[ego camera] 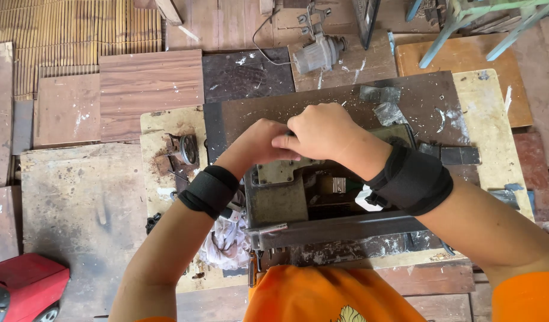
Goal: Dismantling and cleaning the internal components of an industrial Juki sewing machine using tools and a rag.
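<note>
We've got both hands up on top of the old machine (298, 197), which sits on a dark board (322, 101) over the bench (495, 149). Right hand (322, 132) is curled down over the machine's top edge, and the left hand (256, 143) is tucked right under it, fingers mostly hidden. So we can't tell whether either grip is actually closed on a part or just pressing on the metal.

What worries us: the machine looks greasy and tilted up, so a slip could drop it back onto our fingers, and the left ones are the ones trapped underneath. Metal chips litter the board, easy to grind into a palm. The rag (226, 238) hangs near the front rail (340, 229) and could snag. The motor (316, 53) sits well apart, no bother.
</note>
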